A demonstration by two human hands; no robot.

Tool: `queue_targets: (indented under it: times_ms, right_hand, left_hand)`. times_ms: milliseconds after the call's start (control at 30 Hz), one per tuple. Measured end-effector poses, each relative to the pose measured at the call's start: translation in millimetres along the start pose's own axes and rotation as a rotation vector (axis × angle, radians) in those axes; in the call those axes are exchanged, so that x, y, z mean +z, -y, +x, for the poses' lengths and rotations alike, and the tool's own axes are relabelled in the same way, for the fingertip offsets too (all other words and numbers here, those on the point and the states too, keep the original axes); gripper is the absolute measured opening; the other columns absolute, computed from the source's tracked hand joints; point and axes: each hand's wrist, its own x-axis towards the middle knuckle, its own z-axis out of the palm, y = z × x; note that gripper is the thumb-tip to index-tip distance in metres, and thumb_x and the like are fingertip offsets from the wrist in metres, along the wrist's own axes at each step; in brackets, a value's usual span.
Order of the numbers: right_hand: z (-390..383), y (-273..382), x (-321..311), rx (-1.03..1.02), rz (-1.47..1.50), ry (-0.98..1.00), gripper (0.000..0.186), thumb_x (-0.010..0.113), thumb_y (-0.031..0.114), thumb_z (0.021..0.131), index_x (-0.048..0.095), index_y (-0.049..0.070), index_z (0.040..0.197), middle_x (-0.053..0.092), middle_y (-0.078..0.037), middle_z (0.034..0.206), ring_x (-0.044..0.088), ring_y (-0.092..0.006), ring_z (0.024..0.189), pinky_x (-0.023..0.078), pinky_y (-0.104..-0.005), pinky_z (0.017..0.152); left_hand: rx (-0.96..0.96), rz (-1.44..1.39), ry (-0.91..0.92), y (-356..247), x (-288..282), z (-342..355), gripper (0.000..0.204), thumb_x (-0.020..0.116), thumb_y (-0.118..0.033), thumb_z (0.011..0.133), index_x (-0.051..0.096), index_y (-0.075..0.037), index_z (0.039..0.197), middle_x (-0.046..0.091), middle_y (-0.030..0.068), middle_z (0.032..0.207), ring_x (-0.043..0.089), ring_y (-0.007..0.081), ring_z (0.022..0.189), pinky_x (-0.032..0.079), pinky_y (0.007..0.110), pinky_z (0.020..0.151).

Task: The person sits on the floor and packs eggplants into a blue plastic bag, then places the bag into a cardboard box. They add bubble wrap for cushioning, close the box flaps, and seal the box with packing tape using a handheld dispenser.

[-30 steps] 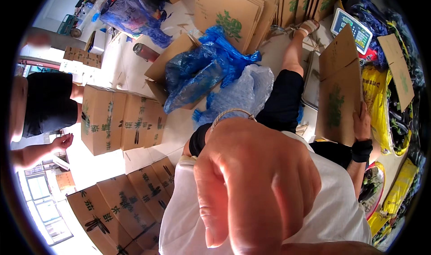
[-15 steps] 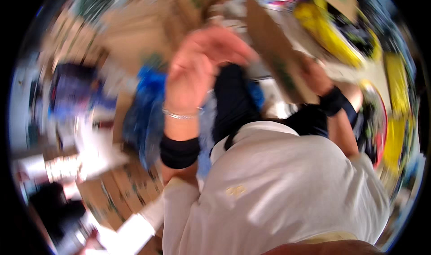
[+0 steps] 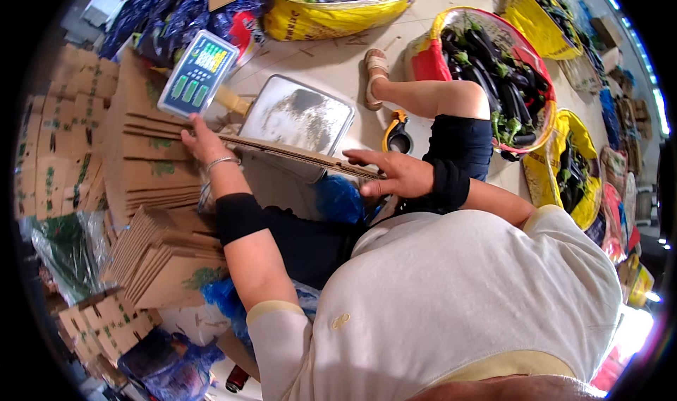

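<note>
I hold one brown cardboard piece [image 3: 296, 153] in front of me, above my lap, and I see it almost from its edge. My right hand [image 3: 403, 175] grips its right end, with the thumb on the near side and the other fingers on the far side. My left hand [image 3: 206, 147] is at its left end; whether these fingers close on it, I cannot tell. Just beyond the cardboard piece is a metal weighing platform [image 3: 305, 112], and the scale panel [image 3: 197, 73] with buttons stands near my left fingertips. A tape dispenser [image 3: 400, 136], orange and black, is on the pale floor [image 3: 328, 54], beside my knee. Farther to the right, a basket [image 3: 424, 57] with red wall carries many dark eggplants [image 3: 486, 62]. At my left side there are stacks of flat cartons [image 3: 166, 260], and some blue plastic [image 3: 338, 200] lies below the cardboard piece.
</note>
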Motion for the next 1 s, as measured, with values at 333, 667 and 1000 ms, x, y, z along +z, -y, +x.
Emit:
queue_targets:
  times_ms: [333, 667, 1000]
  right_hand:
    - [8.8, -7.9, -34.0, 0.19, -0.154, -0.202, 0.056, 0.053, 0.043, 0.086, 0.044, 0.003, 0.125, 0.06, -0.021, 0.101, 0.058, -0.0314, 0.095, 0.044, -0.0357, 0.083]
    - [-12.4, -3.4, -63.6, 0.105, -0.865, -0.215, 0.021, 0.06, 0.023, 0.078, 0.056, 0.004, 0.071, 0.055, -0.015, 0.058, 0.057, -0.0333, 0.057, 0.047, -0.0425, 0.053]
    - [146.8, -19.3, -100.8, 0.024, -0.971, -0.202, 0.023, 0.052, 0.021, 0.077, 0.063, 0.003, 0.067, 0.063, -0.017, 0.07, 0.063, -0.0352, 0.068, 0.051, -0.0423, 0.062]
  left_hand:
    - [0.053, 0.147, 0.068, 10.1, 7.2, 6.2, 0.064, 0.049, -0.051, 0.087, 0.048, 0.005, 0.118, 0.054, 0.0159, 0.114, 0.05, 0.0228, 0.102, 0.038, 0.034, 0.091]
    - [0.036, 0.178, -0.032, -1.6, -28.0, -4.8, 0.059, 0.055, -0.051, 0.084, 0.057, 0.008, 0.085, 0.056, 0.0101, 0.083, 0.049, 0.0188, 0.076, 0.042, 0.03, 0.072]
    - [0.373, 0.775, 0.386, -10.8, -42.6, -15.5, 0.034, 0.055, -0.021, 0.084, 0.052, 0.002, 0.108, 0.059, 0.021, 0.107, 0.057, 0.0314, 0.098, 0.042, 0.037, 0.086]
